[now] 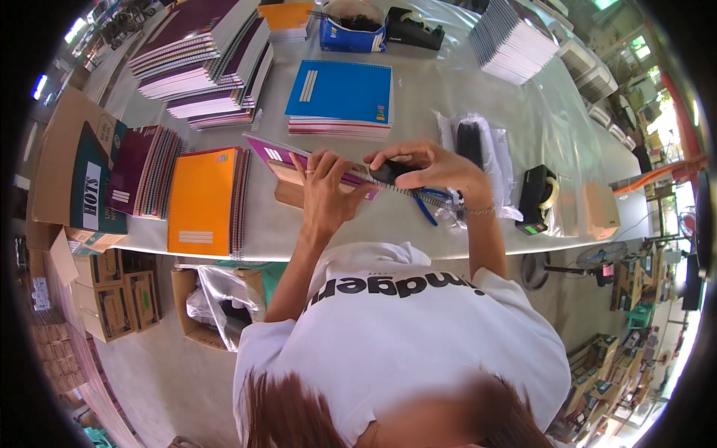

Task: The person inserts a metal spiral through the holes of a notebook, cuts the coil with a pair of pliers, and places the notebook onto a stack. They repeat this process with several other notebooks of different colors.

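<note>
A purple spiral notebook (278, 154) lies tilted on the grey table (418, 97) in front of me. My left hand (326, 188) presses flat on its near edge, fingers spread. My right hand (427, 166) grips a small black tool (388, 173) held against the notebook's wire spine. Blue-handled pliers (429, 205) lie just below my right hand. A brown block (287, 193) sits under the notebook's near side.
Stacks of notebooks surround the spot: orange (200, 200), maroon (142, 170), blue (342, 93), and tall maroon piles (209, 52). A black tape dispenser (539, 196) and bagged black items (472, 142) lie right. Cardboard boxes (112, 291) stand on the floor at left.
</note>
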Demonstrator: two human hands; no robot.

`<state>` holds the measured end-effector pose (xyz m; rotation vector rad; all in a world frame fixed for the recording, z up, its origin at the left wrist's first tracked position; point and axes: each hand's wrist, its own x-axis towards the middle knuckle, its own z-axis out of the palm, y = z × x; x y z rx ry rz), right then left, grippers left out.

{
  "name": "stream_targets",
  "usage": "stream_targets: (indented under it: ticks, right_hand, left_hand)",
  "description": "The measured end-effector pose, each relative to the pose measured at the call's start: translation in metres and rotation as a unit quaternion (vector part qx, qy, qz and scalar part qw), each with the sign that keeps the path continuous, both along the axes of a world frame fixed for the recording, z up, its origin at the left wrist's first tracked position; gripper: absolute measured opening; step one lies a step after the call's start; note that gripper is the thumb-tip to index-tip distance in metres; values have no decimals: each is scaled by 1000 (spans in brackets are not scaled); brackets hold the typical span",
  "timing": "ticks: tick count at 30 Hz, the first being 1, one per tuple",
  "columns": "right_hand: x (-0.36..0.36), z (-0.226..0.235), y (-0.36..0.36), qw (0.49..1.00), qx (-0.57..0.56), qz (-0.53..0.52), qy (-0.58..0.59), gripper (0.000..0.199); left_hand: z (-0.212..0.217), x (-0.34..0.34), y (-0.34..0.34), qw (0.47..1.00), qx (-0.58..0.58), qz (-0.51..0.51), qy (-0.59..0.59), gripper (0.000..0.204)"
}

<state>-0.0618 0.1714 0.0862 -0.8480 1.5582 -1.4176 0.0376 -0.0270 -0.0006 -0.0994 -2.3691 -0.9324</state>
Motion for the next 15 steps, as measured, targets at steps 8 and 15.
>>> stream_targets:
  ticks: [8, 15]
  right_hand:
    - [7, -12, 1, 998, -11, -32, 56, 40]
    - [16, -1, -7, 992, 48, -52, 102, 41]
  left_hand:
    - [1, 3, -1, 1000, 14, -21, 1, 36]
    - [13, 5, -5, 999, -13, -39, 15, 35]
